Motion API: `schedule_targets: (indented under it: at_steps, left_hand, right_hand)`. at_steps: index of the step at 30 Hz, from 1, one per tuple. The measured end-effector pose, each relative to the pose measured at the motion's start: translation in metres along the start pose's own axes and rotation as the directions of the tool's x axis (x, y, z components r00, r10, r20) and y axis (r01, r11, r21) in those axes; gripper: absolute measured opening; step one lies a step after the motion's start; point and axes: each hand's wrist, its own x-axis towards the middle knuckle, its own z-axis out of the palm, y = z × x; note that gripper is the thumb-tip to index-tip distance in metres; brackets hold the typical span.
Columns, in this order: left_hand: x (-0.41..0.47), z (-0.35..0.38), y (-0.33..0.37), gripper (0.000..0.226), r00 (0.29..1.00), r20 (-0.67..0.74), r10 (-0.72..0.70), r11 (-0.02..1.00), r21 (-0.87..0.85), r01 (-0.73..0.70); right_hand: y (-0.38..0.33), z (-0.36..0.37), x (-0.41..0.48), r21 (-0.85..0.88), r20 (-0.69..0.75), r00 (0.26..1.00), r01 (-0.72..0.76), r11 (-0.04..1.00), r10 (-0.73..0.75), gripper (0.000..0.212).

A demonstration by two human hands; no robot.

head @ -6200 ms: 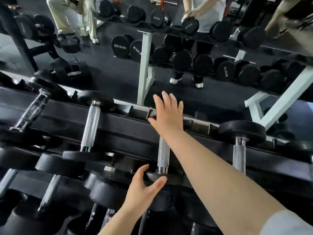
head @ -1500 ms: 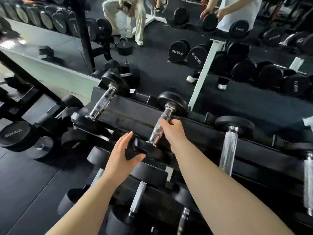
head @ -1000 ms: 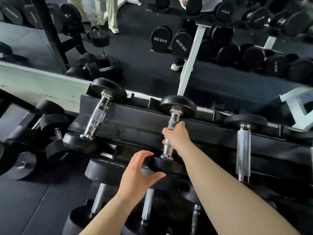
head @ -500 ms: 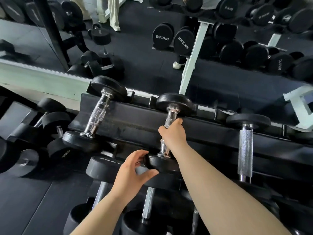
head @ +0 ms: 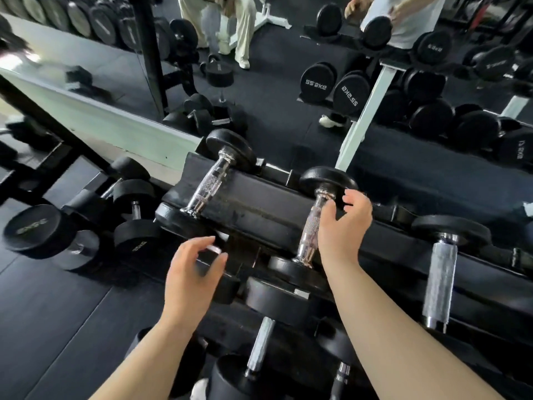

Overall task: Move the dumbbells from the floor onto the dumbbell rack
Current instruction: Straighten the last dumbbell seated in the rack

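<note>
Gym — dumbbell rack [head: 259, 209], mirror [head: 277, 90]

The scene is viewed from a single head-worn wide-angle camera, aimed forward and steeply down, close over the top tier of a black dumbbell rack [head: 259, 209], with a wall mirror [head: 288, 111] taken in behind it.

Dim overall, daylight glare blown out at upper left on the wide wall mirror [head: 86, 82], chrome knurled dumbbell handles [head: 310, 226] glinting, wide-angle bending at edges, slight motion blur.
</note>
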Motion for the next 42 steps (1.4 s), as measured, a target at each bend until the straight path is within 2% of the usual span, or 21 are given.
schedule_targets:
  at_steps: [3, 5, 7, 9, 12, 14, 20, 25, 32, 36, 42]
  left_hand:
    - [0.022, -0.027, -0.016, 0.053, 0.990, -0.139, -0.025, 0.992, 0.121, 0.042]
    - [0.042, -0.044, -0.024, 0.071, 0.991, -0.109, -0.075, 0.987, 0.135, 0.089]
    - [0.059, -0.053, -0.028, 0.080, 0.996, 0.004, -0.091, 0.989, 0.118, 0.090]
    - [0.082, -0.063, -0.036, 0.079, 0.984, 0.166, -0.058, 0.994, 0.106, 0.041]
    - [0.105, -0.075, -0.047, 0.072, 0.942, 0.334, -0.029, 0.995, 0.098, -0.005]
    - [0.113, -0.081, -0.049, 0.068, 0.917, 0.397, -0.031, 0.997, 0.077, 0.001]
    - [0.129, -0.085, -0.059, 0.065, 0.899, 0.437, 0.011, 0.997, 0.060, -0.041]
    - [0.124, -0.085, -0.058, 0.067, 0.894, 0.444, -0.059, 0.998, 0.040, 0.046]
    - [0.132, -0.093, -0.059, 0.065, 0.855, 0.514, -0.072, 0.997, 0.054, 0.051]
    - [0.131, -0.090, -0.060, 0.062, 0.858, 0.509, -0.066, 0.998, 0.046, 0.049]
    - [0.132, -0.091, -0.058, 0.056, 0.844, 0.532, -0.073, 0.997, 0.031, 0.068]
  right_hand:
    - [-0.021, 0.018, -0.014, 0.152, 0.057, 0.997, 0.039, 0.988, -0.048, 0.026]
    - [-0.034, 0.040, -0.023, 0.182, 0.166, 0.985, 0.017, 0.983, -0.048, 0.020]
    - [-0.044, 0.066, -0.029, 0.142, 0.345, 0.938, -0.092, 0.986, 0.038, 0.018]
    - [-0.055, 0.104, -0.035, 0.065, 0.461, 0.868, -0.243, 0.968, 0.187, 0.031]
    - [-0.067, 0.150, -0.043, -0.007, 0.551, 0.748, -0.440, 0.898, 0.371, 0.046]
    - [-0.070, 0.171, -0.043, -0.007, 0.567, 0.689, -0.544, 0.839, 0.451, 0.044]
    - [-0.068, 0.205, -0.037, -0.087, 0.479, 0.746, -0.484, 0.871, 0.463, 0.039]
    - [-0.066, 0.207, -0.039, -0.161, 0.459, 0.777, -0.404, 0.900, 0.431, 0.028]
    - [-0.067, 0.209, -0.043, -0.153, 0.449, 0.778, -0.417, 0.896, 0.439, 0.027]
    - [-0.070, 0.206, -0.043, -0.159, 0.465, 0.768, -0.416, 0.895, 0.440, 0.040]
    - [-0.070, 0.204, -0.043, -0.142, 0.474, 0.763, -0.427, 0.893, 0.440, 0.050]
